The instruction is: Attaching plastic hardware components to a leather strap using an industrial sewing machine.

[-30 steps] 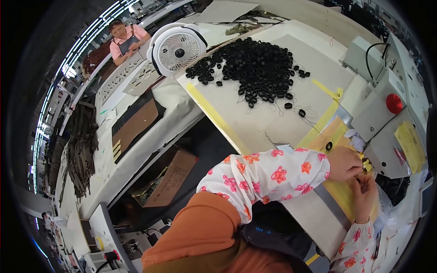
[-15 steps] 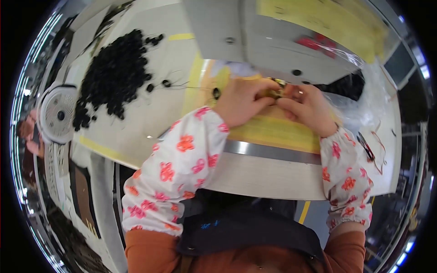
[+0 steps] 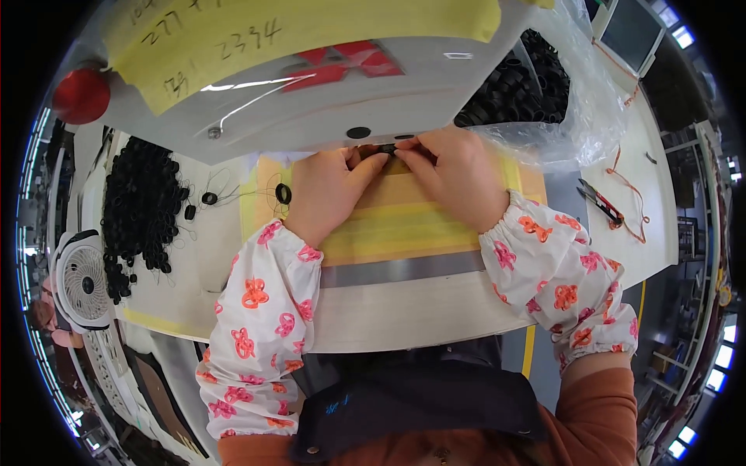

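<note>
My left hand (image 3: pixel 322 194) and my right hand (image 3: pixel 457 180) meet at the lower front edge of a white machine (image 3: pixel 303 128). Fingers and thumbs of both are pinched together. Between the fingertips is a small black piece (image 3: pixel 388 148), partly covered, its exact shape too small to make out. Under my hands lies a work plate covered with yellow tape (image 3: pixel 404 220) and edged with a metal strip. Beside my left wrist rests a black ring (image 3: pixel 283 193) with thin wires trailing from it.
A pile of black wired rings (image 3: pixel 144 210) lies at the left, near a white fan (image 3: pixel 82 283). At the right back is a clear plastic bag (image 3: pixel 594 116) with many black rings. A red-and-black cutting tool (image 3: pixel 602 203) sits by an orange cord (image 3: pixel 631 221).
The view has shifted, so the machine fills more of the top and the right-hand bag shows more fully. My hands remain close together, fingertips now at the machine's lower edge.
</note>
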`<state>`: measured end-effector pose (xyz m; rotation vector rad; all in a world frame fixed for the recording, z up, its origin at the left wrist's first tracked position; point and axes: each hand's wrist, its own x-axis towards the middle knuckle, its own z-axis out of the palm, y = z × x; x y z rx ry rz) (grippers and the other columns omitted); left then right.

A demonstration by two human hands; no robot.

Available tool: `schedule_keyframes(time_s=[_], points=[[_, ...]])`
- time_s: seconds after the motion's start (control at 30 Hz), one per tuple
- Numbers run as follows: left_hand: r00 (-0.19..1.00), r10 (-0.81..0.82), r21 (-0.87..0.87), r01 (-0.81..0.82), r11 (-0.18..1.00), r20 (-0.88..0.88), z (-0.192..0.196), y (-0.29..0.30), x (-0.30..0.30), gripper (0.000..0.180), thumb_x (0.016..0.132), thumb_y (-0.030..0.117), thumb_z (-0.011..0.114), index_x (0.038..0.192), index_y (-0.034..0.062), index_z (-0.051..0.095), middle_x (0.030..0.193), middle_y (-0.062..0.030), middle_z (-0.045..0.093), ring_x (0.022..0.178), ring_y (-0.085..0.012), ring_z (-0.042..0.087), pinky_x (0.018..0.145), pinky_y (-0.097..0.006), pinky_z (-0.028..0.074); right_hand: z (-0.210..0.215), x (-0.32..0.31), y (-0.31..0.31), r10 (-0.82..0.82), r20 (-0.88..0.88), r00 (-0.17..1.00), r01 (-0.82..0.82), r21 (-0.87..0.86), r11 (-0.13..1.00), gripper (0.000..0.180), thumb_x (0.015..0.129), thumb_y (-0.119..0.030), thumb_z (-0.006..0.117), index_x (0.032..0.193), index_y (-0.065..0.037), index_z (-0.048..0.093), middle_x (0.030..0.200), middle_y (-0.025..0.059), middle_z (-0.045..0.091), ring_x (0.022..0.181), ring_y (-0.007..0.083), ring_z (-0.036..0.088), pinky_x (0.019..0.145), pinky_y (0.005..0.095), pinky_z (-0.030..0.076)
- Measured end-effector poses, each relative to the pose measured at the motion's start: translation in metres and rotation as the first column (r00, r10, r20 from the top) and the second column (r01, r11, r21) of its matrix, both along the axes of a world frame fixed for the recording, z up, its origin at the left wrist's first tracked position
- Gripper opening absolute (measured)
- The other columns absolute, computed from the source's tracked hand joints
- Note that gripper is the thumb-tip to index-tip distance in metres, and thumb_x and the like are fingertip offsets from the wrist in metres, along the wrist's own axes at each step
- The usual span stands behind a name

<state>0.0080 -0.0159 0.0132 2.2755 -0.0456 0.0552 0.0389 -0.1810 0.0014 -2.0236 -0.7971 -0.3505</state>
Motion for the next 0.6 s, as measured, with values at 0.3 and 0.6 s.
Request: schedule_keyframes(time_s=[0.3, 0.6], points=[[0.996, 0.073, -0.067, -0.077, 0.995, -0.059, 0.007, 0.002, 0.006, 0.037, 0.076, 0.034, 0.065, 0.064, -0.0008, 0.06, 0.048, -0.0022, 0.048, 0.046, -0.0066, 0.04, 0.044, -0.024, 0.033, 0.005, 0.006, 0.005, -0.024, -0.041, 0.999, 0.026, 0.056, 0.998, 0.006, 0.071, 0.001, 0.057, 0.071, 0.002, 0.052, 0.066, 0.0171, 0.054, 0.061, 0.0346, 0.053, 0.053, 0.0386, 0.042], [1.0, 0.016, 0.007, -0.016, 1.0, 0.007, -0.006, 0.007, 0.01, 0.032, 0.077, 0.033, 0.064, 0.071, 0.0016, 0.062, 0.049, 0.0005, 0.047, 0.045, -0.0055, 0.038, 0.043, -0.024, 0.032, -0.001, 0.007, 0.004, -0.033, 0.0, 0.999, 0.032, 0.033, 0.999, 0.006, 0.072, 0.0, 0.057, 0.071, 0.002, 0.052, 0.067, 0.0176, 0.055, 0.063, 0.0363, 0.053, 0.054, 0.0403, 0.043]])
